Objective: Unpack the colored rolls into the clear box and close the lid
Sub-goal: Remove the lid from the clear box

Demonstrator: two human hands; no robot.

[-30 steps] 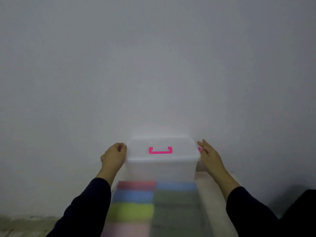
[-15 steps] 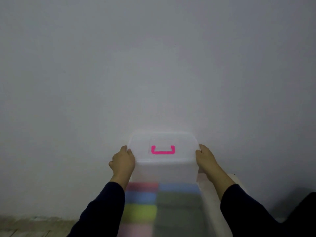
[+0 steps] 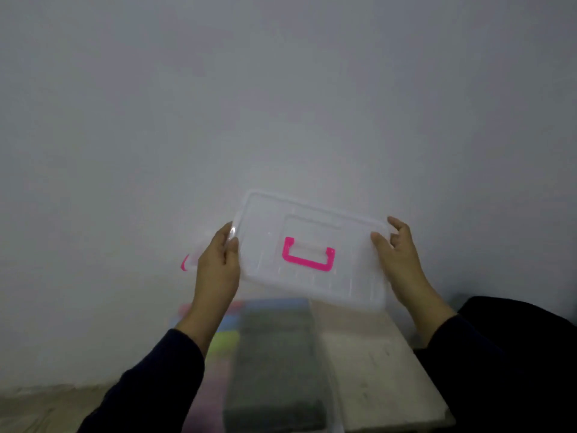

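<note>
Lid pinched at its ends by left hand and right hand; tilted, probably to clear the box before unpacking rolls.

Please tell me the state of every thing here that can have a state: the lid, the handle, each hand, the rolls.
lid: lifted, tilted, held at both ends
pink handle: lying flat on the lid
left hand: grips the lid's left end
right hand: holds the lid's right end
colored rolls: packed in rows, blurred
</note>
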